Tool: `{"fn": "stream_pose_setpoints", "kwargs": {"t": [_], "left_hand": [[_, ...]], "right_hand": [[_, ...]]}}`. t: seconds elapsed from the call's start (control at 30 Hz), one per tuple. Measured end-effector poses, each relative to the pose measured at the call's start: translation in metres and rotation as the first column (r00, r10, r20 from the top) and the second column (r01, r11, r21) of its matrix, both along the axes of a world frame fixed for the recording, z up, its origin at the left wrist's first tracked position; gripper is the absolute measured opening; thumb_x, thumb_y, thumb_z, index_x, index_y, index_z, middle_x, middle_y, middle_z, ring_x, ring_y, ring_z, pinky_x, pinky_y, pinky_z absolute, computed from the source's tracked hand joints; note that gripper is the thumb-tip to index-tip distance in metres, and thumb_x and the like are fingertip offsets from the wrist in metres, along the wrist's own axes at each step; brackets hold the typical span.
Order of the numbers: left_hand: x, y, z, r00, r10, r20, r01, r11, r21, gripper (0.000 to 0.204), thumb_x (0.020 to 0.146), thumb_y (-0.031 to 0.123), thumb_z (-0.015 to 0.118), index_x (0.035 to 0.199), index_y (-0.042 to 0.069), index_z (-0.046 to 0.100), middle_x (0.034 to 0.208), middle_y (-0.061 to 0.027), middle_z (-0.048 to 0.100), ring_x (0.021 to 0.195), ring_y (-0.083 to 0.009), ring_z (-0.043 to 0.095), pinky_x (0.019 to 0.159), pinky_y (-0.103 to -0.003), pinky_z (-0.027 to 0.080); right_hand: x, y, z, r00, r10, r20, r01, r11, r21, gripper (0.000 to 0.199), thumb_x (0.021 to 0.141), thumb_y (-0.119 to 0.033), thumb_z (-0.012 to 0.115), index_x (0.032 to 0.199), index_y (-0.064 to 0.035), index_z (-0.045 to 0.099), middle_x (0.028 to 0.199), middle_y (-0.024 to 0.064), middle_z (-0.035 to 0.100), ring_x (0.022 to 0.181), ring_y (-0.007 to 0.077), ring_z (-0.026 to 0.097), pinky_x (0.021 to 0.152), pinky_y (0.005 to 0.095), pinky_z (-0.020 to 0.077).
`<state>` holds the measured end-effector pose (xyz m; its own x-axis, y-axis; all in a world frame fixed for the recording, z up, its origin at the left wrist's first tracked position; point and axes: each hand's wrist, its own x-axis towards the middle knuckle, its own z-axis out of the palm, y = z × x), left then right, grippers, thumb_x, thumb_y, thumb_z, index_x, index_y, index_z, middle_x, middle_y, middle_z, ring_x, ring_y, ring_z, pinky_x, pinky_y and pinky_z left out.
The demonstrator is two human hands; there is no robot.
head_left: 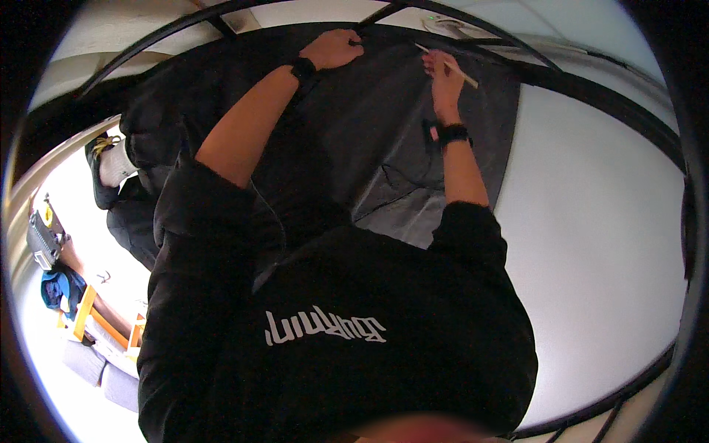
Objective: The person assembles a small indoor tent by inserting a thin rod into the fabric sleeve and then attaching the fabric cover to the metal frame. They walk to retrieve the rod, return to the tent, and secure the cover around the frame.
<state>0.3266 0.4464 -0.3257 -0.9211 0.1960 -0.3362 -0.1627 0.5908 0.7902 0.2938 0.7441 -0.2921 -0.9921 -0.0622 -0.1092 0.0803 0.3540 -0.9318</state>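
Note:
At the far side, my right hand (444,74) is closed round a slim pale stick (465,76) that looks like a pencil. One end of the stick points up and left, and the other sticks out past the hand. To its left, my left hand (334,49) is closed near the far edge of a large dark cloth (399,96). Whatever its fingers grip, if anything, is hidden. The cloth lies under both hands, with creases and a shiny sheen towards the right. Each wrist wears a black band, and a thin dark cord lies on the cloth near the right forearm.
A white mattress-like surface (591,244) spreads out at the right. A black metal rail (620,111) curves around the far and right sides. Below at the left are a shod foot (105,168), a blue bag-like item (62,289), wooden furniture (86,314) and grey cushions (118,385).

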Motion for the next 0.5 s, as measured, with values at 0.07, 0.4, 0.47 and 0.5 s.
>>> {"fn": "stream_pose_setpoints", "kwargs": {"t": [0.07,0.4,0.47,0.5], "left_hand": [[-0.003,-0.017,0.006,0.999,0.003,-0.033,-0.005,0.999,-0.045,0.049,0.098,0.039,0.061,0.138,0.011,0.065,0.137,-0.0184,0.066,0.124,-0.0373,0.064,0.109,-0.045,0.049],[0.018,-0.096,0.037,0.96,-0.194,-0.2,0.143,0.959,-0.246,0.042,0.101,0.032,0.06,0.136,0.009,0.064,0.133,-0.0171,0.068,0.12,-0.0387,0.065,0.106,-0.046,0.051],[0.021,-0.11,0.038,0.939,-0.226,-0.259,0.139,0.939,-0.315,0.041,0.102,0.032,0.06,0.135,0.009,0.064,0.134,-0.0169,0.066,0.12,-0.0395,0.064,0.106,-0.047,0.051],[0.023,-0.116,0.038,0.929,-0.234,-0.286,0.127,0.929,-0.347,0.041,0.102,0.032,0.06,0.135,0.009,0.064,0.135,-0.017,0.066,0.121,-0.0397,0.064,0.105,-0.048,0.051]], "right_hand": [[0.032,0.001,0.001,0.989,0.026,-0.147,-0.011,0.994,0.106,0.029,0.108,-0.023,0.059,0.117,0.0021,0.069,0.11,0.0122,0.075,0.097,0.0176,0.07,0.084,0.0315,0.0562],[0.186,-0.015,-0.041,0.948,-0.028,-0.317,0.212,0.799,0.563,0.053,0.101,-0.016,0.06,0.149,-0.0014,0.045,0.156,0.0197,0.047,0.147,0.04,0.038,0.122,0.0517,0.0282],[0.196,-0.022,-0.051,0.953,-0.001,-0.303,0.223,0.68,0.699,0.054,0.102,-0.02,0.057,0.151,-0.003,0.043,0.159,0.019,0.044,0.151,0.0399,0.034,0.125,0.053,0.0242],[0.2,-0.024,-0.055,0.967,0.009,-0.253,0.195,0.611,0.767,0.055,0.103,-0.022,0.056,0.152,-0.0038,0.042,0.16,0.0186,0.043,0.153,0.0399,0.032,0.126,0.0536,0.0222]]}}
